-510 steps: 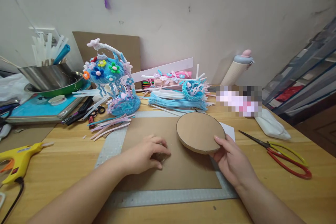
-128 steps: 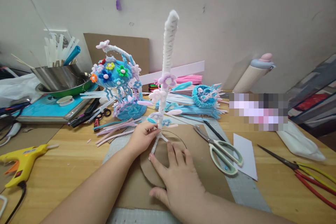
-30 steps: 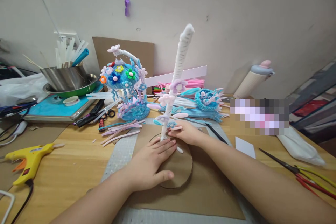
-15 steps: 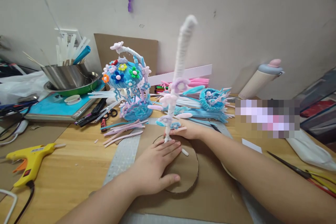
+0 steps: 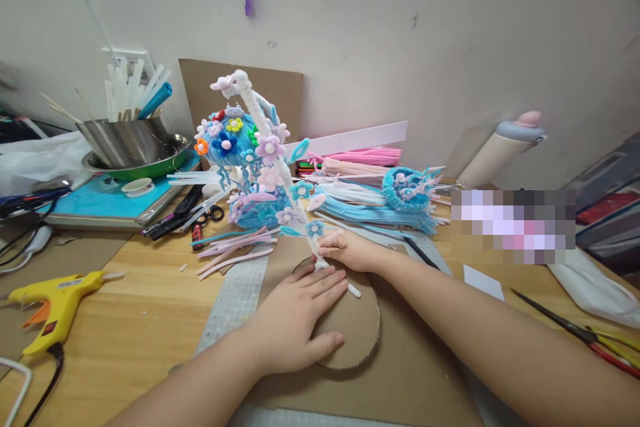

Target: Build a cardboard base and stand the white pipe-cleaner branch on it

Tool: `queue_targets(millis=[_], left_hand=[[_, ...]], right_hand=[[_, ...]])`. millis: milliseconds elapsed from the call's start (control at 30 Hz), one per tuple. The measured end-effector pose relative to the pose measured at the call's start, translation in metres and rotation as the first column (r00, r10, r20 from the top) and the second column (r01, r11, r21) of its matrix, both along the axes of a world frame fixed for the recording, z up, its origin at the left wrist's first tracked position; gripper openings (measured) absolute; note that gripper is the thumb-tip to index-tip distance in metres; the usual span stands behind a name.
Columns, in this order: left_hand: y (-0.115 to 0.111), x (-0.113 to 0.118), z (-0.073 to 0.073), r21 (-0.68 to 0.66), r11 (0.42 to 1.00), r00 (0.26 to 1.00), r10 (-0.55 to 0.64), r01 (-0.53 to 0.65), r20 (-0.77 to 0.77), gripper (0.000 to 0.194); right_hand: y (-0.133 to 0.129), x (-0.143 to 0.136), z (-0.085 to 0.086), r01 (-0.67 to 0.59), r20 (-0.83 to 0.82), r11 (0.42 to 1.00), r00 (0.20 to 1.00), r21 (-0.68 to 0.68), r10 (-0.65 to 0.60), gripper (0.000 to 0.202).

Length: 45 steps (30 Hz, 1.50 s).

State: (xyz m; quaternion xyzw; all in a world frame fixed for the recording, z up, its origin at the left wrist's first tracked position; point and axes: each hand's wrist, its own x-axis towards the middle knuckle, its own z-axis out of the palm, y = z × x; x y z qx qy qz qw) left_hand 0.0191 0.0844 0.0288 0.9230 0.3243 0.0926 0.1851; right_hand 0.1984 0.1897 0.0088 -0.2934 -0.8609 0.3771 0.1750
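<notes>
A white fuzzy pipe-cleaner stem (image 5: 256, 109), with pastel flowers and leaves along it, stands on a round cardboard disc (image 5: 350, 340) and leans to the left. My right hand (image 5: 353, 251) is closed around the stem's lower end, its fingers partly hidden behind it. Flat on the disc lies my left hand (image 5: 300, 310), fingers stretched out beside the stem's foot. A short white piece (image 5: 354, 290) sticks out on the disc near my left fingertips. Behind the stem, partly covered by it, is a blue jellyfish-like pipe-cleaner lamp shape (image 5: 225, 147) with colourful flowers.
Under the disc is a cardboard sheet (image 5: 410, 380) on a cutting mat (image 5: 233, 300). A yellow glue gun (image 5: 63, 303) lies at left, scissors (image 5: 585, 333) at right. Pipe-cleaner bundles (image 5: 370, 213), a blue round piece (image 5: 405, 190), a metal bowl (image 5: 125, 143) and a bottle (image 5: 503, 147) stand behind.
The stem has swung from nearly upright to a leftward lean, its top now in front of the flowered blue piece. My right hand stays at its base; my left hand has barely moved.
</notes>
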Motion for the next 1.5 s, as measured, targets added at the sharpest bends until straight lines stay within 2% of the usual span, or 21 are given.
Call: queue_targets(millis=[333,533,900,1267,1500], left_hand=[[0.000,0.001,-0.001,0.008,1.000,1.000,0.009,-0.009,-0.028,0.069],[-0.001,0.000,0.000,0.018,1.000,0.999,0.017,-0.016,-0.050,0.070],[-0.001,-0.001,0.000,0.007,1.000,0.999,0.020,-0.020,-0.044,0.067],[0.001,0.002,0.002,0.015,1.000,0.999,0.012,-0.011,-0.045,0.068],[0.001,0.001,0.000,0.019,1.000,0.999,0.010,-0.009,-0.033,0.070]], right_hand=[[-0.001,-0.001,-0.001,0.027,0.004,0.998,1.000,0.056,-0.027,0.033],[-0.005,0.005,-0.002,0.037,-0.031,0.999,0.999,-0.013,-0.037,0.028],[-0.002,-0.001,0.010,0.070,-0.040,0.988,0.996,-0.137,-0.076,0.017],[-0.001,0.003,-0.005,0.120,-0.118,0.972,0.982,-0.203,-0.146,0.017],[-0.004,0.005,-0.004,0.129,-0.077,0.982,0.987,-0.135,-0.140,0.017]])
